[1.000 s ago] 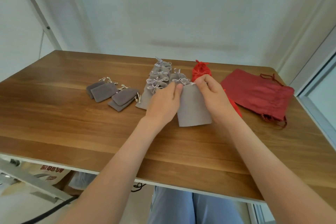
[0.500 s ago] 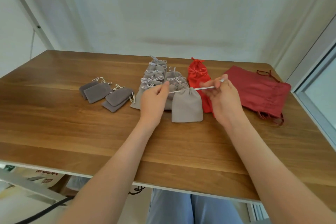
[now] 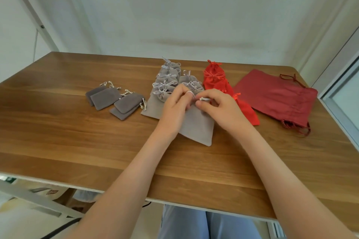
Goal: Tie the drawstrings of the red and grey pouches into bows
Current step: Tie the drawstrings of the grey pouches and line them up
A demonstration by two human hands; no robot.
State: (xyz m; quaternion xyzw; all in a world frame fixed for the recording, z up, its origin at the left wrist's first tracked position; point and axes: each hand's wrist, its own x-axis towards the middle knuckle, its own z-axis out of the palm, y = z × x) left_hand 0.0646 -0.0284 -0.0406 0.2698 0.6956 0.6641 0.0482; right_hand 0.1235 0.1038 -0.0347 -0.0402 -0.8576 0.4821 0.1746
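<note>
Head view: dark pouches [image 3: 114,101] lie left of centre on the table [image 3: 58,137]. At centre the left hand [image 3: 174,107] grips cord [image 3: 204,99] looped round a finger. Both hands hide the grey pouch [image 3: 198,128] mouth. The right hand [image 3: 223,111] pinches the cord's end. Red pouches [image 3: 214,77] lie toward the right edge.

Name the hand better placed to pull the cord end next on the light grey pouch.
Right. The right hand pinches the white cord end above the light grey pouch; the left hand has cord looped over a finger, so it likely just anchors.
</note>
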